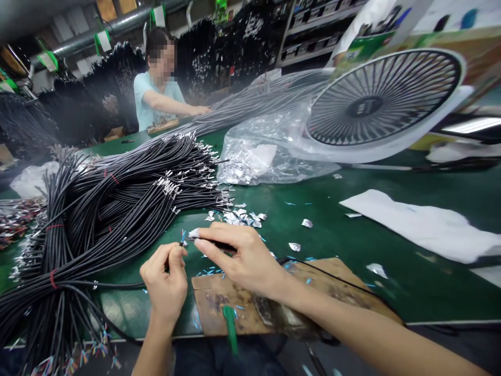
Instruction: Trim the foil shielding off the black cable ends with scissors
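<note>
My left hand point(166, 277) is closed around a black cable point(121, 285), close to its stripped end. Fine blue and white wires point(182, 237) stick up from that end, above my thumb. My right hand point(242, 256) meets it from the right, index finger and thumb pinched together at the wires, with white wrapping on the fingertips. A dark slim object point(225, 245) lies under its fingers, mostly hidden, so its kind is unclear. Beside my left hand lie bundles of black cables point(129, 209) with stripped silvery ends, some tied with red bands.
Beneath my right arm is a stained wooden board point(219, 297) with blue scraps and a green strip point(230, 329). Foil scraps point(245, 216) litter the green table point(313, 209). A clear plastic bag point(270, 151) and a round fan point(383, 99) stand behind. A person point(160, 89) works across the table.
</note>
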{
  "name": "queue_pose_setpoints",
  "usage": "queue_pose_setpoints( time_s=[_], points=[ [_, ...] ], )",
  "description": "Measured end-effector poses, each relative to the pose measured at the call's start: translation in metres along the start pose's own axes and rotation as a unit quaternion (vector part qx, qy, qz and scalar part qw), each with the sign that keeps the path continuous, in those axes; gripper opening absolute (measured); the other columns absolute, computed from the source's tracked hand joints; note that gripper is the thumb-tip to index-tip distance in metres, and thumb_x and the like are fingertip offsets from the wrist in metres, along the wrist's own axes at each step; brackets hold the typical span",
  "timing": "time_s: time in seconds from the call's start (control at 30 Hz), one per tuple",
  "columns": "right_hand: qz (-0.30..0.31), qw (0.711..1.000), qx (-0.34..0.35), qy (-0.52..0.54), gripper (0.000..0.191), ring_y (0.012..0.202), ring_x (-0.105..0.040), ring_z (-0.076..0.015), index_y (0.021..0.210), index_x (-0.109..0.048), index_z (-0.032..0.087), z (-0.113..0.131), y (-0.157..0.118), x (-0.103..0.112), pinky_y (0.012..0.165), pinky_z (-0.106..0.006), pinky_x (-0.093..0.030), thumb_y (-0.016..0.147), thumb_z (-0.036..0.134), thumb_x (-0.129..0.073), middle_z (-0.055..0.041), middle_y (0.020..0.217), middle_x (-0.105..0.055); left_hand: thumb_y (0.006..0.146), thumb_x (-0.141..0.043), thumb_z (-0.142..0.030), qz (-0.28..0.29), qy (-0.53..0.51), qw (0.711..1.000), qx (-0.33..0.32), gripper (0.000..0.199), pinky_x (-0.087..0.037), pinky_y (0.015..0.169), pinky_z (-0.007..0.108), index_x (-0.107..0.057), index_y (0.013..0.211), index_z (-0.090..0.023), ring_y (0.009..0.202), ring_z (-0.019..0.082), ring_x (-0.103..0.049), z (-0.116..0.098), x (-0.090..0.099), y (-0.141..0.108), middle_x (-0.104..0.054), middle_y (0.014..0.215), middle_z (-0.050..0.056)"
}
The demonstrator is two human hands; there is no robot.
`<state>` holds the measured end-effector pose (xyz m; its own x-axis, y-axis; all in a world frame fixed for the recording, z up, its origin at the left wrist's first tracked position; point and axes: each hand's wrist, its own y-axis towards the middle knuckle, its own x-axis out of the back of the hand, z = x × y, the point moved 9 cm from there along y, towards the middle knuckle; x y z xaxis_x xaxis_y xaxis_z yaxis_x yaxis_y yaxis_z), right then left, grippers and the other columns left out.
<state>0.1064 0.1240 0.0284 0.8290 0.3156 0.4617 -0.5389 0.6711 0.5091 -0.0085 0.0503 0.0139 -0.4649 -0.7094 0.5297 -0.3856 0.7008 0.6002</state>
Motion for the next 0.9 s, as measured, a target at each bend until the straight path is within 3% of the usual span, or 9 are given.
queue_pose_setpoints(
  time_s=[0.2,0.33,0.4,0.47,0.57,0.7,0.9],
  points=[
    [0.034,0.998,-0.022,0.037,0.025,0.052,-0.046,-0.0113,0.069,-0.070,0.015,-0.003,0.003,-0.004,0.051,-0.022,-0.034,0.084,0.021,-0.050,-0.0012,0.056,-0.056,0.088,-0.039,-0.029,0.102,-0.121,0.982,0.103,0.035,-0.030,0.034,0.018,-0.047,0.056,-0.019,0.031,0.007,-0.037,0.016,-0.016,0.000,-0.037,0.039,-0.005],
    [0.058,0.996,-0.034,0.058,0.023,0.051,-0.045,-0.0098,0.069,-0.070,0.014,-0.004,0.004,-0.008,0.050,-0.022,-0.032,0.083,0.016,-0.051,0.0009,0.054,-0.053,0.087,-0.042,-0.031,0.095,-0.148,0.977,0.117,0.036,-0.028,0.031,0.018,-0.048,0.053,-0.018,0.030,0.007,-0.036,0.018,-0.014,0.002,-0.037,0.039,-0.005],
    [0.034,0.999,-0.033,0.019,0.023,0.053,-0.046,-0.0103,0.069,-0.069,0.014,-0.006,0.005,-0.003,0.053,-0.022,-0.032,0.085,0.017,-0.052,0.0006,0.056,-0.054,0.086,-0.044,-0.031,0.071,-0.155,0.978,0.120,0.032,-0.030,0.032,0.018,-0.054,0.059,-0.017,0.031,0.007,-0.038,0.019,-0.010,0.003,-0.042,0.041,-0.004],
    [-0.002,0.999,-0.041,-0.011,0.023,0.057,-0.048,-0.0112,0.071,-0.069,0.015,-0.010,0.006,0.003,0.057,-0.023,-0.033,0.086,0.019,-0.052,-0.0003,0.061,-0.058,0.084,-0.048,-0.030,0.026,-0.128,0.986,0.107,0.025,-0.033,0.034,0.018,-0.059,0.065,-0.017,0.034,0.007,-0.041,0.017,-0.002,0.004,-0.049,0.045,-0.003],
    [-0.008,0.998,-0.056,0.043,0.015,0.059,-0.048,-0.0105,0.074,-0.066,0.014,-0.015,0.007,0.004,0.056,-0.022,-0.034,0.084,0.021,-0.059,0.0010,0.063,-0.057,0.079,-0.055,-0.029,-0.004,-0.084,0.994,0.065,0.019,-0.039,0.040,0.019,-0.063,0.067,-0.017,0.043,0.010,-0.050,0.012,0.001,0.004,-0.058,0.052,0.000],
    [0.002,0.993,-0.039,0.113,0.011,0.056,-0.044,-0.0078,0.071,-0.062,0.012,-0.012,0.009,0.004,0.054,-0.019,-0.033,0.075,0.018,-0.071,0.0039,0.062,-0.051,0.076,-0.057,-0.029,0.025,-0.042,0.999,0.004,0.016,-0.043,0.046,0.022,-0.065,0.067,-0.019,0.051,0.014,-0.056,0.006,-0.007,0.002,-0.061,0.058,0.002],
    [0.018,0.980,-0.063,0.188,0.014,0.061,-0.045,-0.0081,0.065,-0.057,0.013,-0.020,0.013,0.000,0.054,-0.019,-0.032,0.072,0.008,-0.069,0.0030,0.066,-0.051,0.078,-0.055,-0.027,0.052,-0.009,0.997,-0.047,0.015,-0.044,0.050,0.024,-0.066,0.071,-0.020,0.054,0.015,-0.056,0.003,-0.011,0.005,-0.061,0.060,0.002]
  ],
)
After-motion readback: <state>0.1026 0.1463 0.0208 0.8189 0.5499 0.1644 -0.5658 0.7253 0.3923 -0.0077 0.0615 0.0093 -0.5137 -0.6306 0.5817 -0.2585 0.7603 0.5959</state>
